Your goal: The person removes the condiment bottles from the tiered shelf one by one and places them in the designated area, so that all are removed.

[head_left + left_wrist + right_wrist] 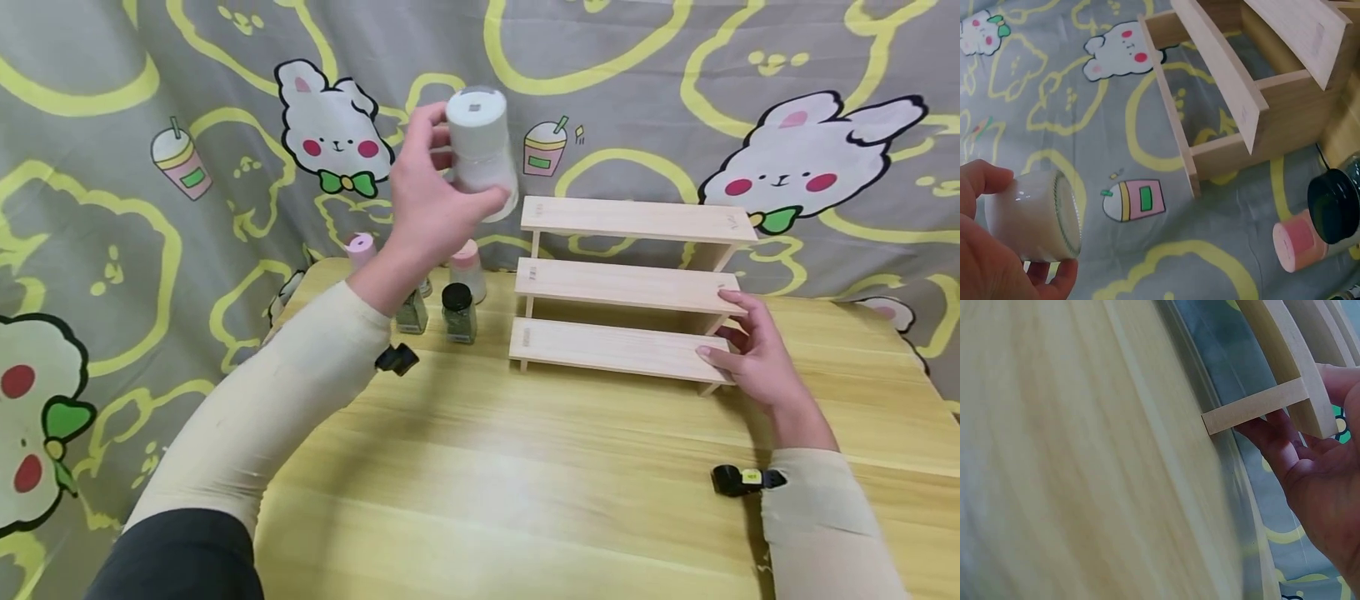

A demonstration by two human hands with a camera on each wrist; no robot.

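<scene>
My left hand (431, 196) grips a glass jar with white contents and a white top (478, 137), raised in front of the curtain, left of the shelf. In the left wrist view the thumb and fingers curl round the jar (1029, 219), its ridged glass end pointing right. A three-tier wooden shelf (622, 283) stands on the table. Its right end is held by my right hand (763, 358), the thumb on the lowest board and a finger at the middle board. In the right wrist view the fingers (1275, 447) reach beneath a board and partly hide behind it.
Left of the shelf stand a black-lidded jar with green contents (459, 317), a pink-lidded jar (467, 267), another small glass jar (411, 315) and a pink-topped container (362, 246), partly behind my left forearm. A patterned curtain (615, 50) hangs behind the wooden table (487, 483).
</scene>
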